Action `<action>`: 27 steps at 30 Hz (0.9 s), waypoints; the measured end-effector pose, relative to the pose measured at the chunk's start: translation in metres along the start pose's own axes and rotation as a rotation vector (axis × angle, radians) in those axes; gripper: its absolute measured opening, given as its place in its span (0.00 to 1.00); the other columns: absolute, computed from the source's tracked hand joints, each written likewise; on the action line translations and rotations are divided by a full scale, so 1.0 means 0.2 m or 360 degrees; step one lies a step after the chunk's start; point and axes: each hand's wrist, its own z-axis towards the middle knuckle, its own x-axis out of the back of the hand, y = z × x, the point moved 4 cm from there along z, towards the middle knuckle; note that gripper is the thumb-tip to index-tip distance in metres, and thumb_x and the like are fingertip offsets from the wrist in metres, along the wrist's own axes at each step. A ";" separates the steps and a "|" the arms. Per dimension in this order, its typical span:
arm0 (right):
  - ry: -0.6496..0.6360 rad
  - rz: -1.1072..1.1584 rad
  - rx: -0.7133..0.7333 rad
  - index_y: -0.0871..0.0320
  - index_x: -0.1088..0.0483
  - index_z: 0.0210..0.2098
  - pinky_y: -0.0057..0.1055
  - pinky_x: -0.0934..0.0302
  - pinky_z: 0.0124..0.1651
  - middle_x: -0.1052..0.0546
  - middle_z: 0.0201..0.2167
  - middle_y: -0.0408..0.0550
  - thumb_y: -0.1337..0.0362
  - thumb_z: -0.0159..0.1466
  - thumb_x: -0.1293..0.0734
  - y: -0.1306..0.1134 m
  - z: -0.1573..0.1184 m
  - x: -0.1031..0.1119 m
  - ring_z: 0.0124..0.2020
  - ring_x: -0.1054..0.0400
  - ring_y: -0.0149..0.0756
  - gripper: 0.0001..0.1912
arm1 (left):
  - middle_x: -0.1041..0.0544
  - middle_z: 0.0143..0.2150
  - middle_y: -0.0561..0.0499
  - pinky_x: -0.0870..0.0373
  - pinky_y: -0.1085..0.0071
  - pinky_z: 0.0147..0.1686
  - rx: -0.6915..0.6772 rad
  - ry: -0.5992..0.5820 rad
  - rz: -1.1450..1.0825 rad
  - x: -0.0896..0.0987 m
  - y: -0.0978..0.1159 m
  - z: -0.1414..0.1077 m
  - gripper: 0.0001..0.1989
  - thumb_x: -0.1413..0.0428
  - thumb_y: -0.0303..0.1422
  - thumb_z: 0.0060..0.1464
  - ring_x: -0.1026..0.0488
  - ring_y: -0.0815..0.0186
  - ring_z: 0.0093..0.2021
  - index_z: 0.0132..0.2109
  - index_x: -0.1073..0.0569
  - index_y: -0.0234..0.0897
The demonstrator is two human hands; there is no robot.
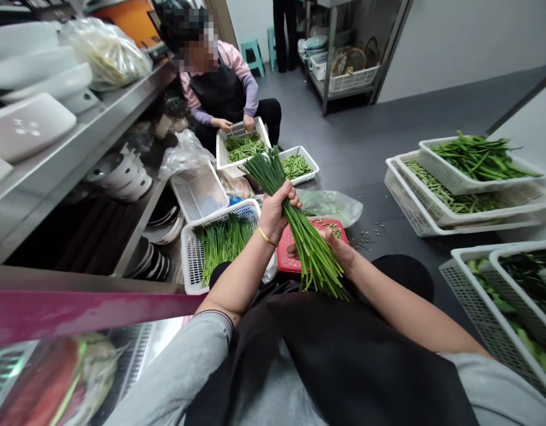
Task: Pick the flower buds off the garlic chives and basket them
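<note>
Basket, white, of greens, set close by, presumably for easy reach; bunch of green stems, held slantwise above red plastic surface; left hand, clenched round upper part, seemingly keeping stems together; right hand, at lower part, apparently steadying, finger closure impossible to tell.

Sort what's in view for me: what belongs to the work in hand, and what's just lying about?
Likely part of the work:
green stalks, left hand gripping them, right hand behind their lower part
white basket of similar stalks
red container, green bits on top

Just lying about, it seems:
white dishes on the shelf
stacked plates
turquoise stools
</note>
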 end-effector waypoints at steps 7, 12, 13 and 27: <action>0.0389 -0.0499 -0.0118 0.58 0.30 0.40 0.40 0.33 0.44 0.22 0.35 0.48 0.39 0.43 0.26 0.02 0.10 0.16 0.36 0.27 0.41 0.35 | 0.35 0.17 0.61 0.38 0.77 0.19 0.0008 0.0220 0.0118 0.08 -0.12 0.04 0.18 0.32 0.37 0.43 0.36 0.77 0.16 0.26 0.34 0.34; 0.1177 -0.1208 0.0300 0.60 0.27 0.37 0.49 0.40 0.54 0.23 0.39 0.56 0.37 0.53 0.35 -0.18 0.01 0.33 0.44 0.30 0.48 0.31 | 0.34 0.16 0.60 0.36 0.77 0.20 0.0282 0.0209 0.0104 0.11 -0.14 0.07 0.21 0.31 0.37 0.41 0.36 0.77 0.15 0.23 0.36 0.34; 0.1302 -0.1337 0.0437 0.60 0.28 0.41 0.51 0.41 0.55 0.24 0.43 0.59 0.37 0.52 0.34 -0.21 -0.01 0.32 0.48 0.31 0.50 0.33 | 0.34 0.16 0.60 0.36 0.77 0.20 0.0301 0.0220 0.0102 0.12 -0.15 0.07 0.21 0.31 0.36 0.42 0.36 0.77 0.15 0.23 0.36 0.33; 0.0350 -0.0044 -0.0263 0.57 0.37 0.32 0.32 0.36 0.23 0.29 0.19 0.38 0.57 0.40 0.25 0.00 0.14 0.13 0.17 0.34 0.32 0.24 | 0.19 0.35 0.44 0.26 0.63 0.43 0.0245 -0.0409 -0.0132 0.11 -0.20 -0.01 0.30 0.30 0.47 0.32 0.21 0.54 0.43 0.40 0.25 0.32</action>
